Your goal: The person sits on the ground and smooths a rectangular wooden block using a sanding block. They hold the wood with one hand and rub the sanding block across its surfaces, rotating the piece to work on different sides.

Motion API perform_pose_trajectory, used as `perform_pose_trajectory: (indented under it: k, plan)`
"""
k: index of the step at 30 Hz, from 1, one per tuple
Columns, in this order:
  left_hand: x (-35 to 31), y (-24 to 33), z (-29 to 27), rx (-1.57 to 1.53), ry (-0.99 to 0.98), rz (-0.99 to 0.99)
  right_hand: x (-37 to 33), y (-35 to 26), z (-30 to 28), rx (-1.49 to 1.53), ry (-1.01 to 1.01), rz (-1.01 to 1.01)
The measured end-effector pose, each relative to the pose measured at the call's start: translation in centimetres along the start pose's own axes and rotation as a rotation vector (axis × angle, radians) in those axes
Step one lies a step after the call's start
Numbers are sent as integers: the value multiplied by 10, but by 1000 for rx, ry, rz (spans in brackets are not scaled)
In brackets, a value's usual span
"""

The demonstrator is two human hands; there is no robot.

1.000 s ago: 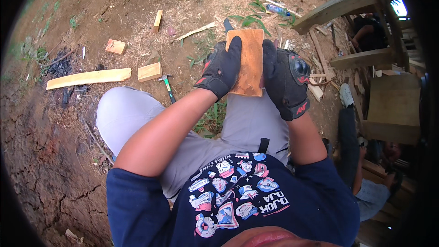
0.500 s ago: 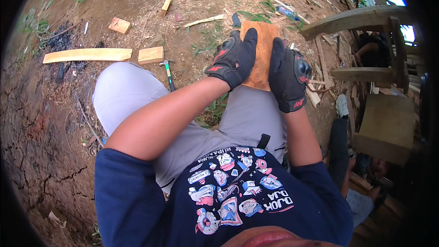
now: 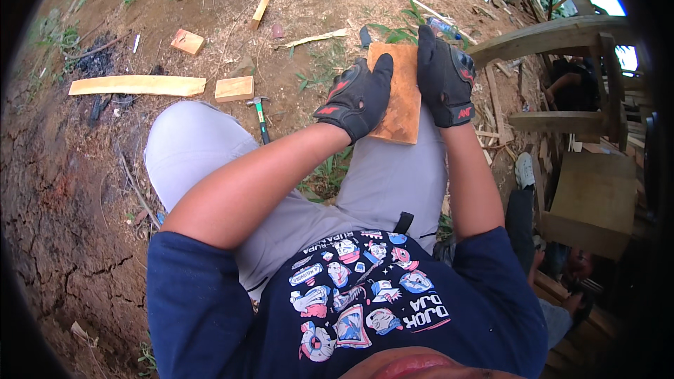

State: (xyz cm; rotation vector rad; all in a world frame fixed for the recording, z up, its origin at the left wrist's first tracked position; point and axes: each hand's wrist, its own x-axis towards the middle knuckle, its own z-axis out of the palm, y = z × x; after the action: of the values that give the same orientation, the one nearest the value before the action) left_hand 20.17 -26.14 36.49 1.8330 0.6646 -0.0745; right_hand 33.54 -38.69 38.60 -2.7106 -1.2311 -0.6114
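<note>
A flat rectangular wooden block (image 3: 401,95), orange-brown with darker stains, rests with its near end on my right thigh. My left hand (image 3: 357,97), in a black glove with red marks, grips it along the left side, thumb on the top face. Against the block's upper right edge lies my right hand (image 3: 446,78), gloved the same way. Its thumb points away from me and its fingers are drawn in on the outer side. Whatever it may hold is hidden.
On the dirt ahead lie a hammer (image 3: 260,118), a long pale plank (image 3: 137,85) and small wood blocks (image 3: 234,89). A plastic bottle (image 3: 442,27) lies beyond my hands. To the right stand a wooden frame (image 3: 554,36) and a squared timber block (image 3: 590,200), with other people nearby.
My right hand has slid away from me along the block's right edge, to its upper corner. My left hand keeps its grip, and the block has shifted slightly toward me.
</note>
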Motion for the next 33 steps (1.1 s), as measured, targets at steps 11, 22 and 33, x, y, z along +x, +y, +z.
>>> perform_pose_trajectory:
  k: [11,22,33]
  plan:
    - [17,-10,5,-43,-89,90,-32,8,-65,228,-95,19]
    - [25,-15,23,109,-23,144,-92,-59,-90,104,-258,-53]
    - [6,3,12,57,-17,95,-7,5,-23,129,81,-71]
